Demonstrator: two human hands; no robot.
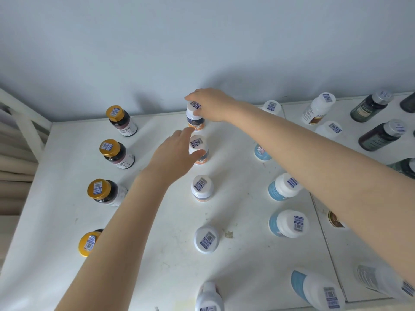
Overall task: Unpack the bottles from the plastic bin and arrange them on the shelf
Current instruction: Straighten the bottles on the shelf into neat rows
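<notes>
- A person's right hand (pixel 208 105) was clamped from above on the cap of the rear bottle (pixel 195 122), an orange-banded, white-capped bottle standing upright on the white shelf (pixel 157 254).
- Just in front of the rear bottle, the left hand (pixel 175 151) held the second bottle (pixel 197 142), thumb across its near side and fingers along its far side.
- Five white-capped bottles formed that file, counting from the rear bottle toward the camera. The fifth was cut by the lower edge of the view.
- Left of the rear bottle, four gold-capped bottles (pixel 115 153) stood in their own file, and the left forearm partly covered the nearest.
- Right of the rear bottle, four blue-labelled bottles (pixel 284 187) were lined up. A further white cap (pixel 271 106) showed behind the right forearm, its label hidden.
- Further right of the rear bottle stood two white bottles (pixel 316 110) and four dark bottles (pixel 379 135), two of them cut by the edge of the view.
- The rear bottle stood near the pale wall (pixel 202 41), at the shelf's back edge.
- Bare lanes of shelf ran on either side of the rear bottle's file. The left forearm crossed the left lane and the right forearm passed over the right one.
- A seam (pixel 323 232) between two shelf panels lay right of the rear bottle, beyond the blue-labelled file.
</notes>
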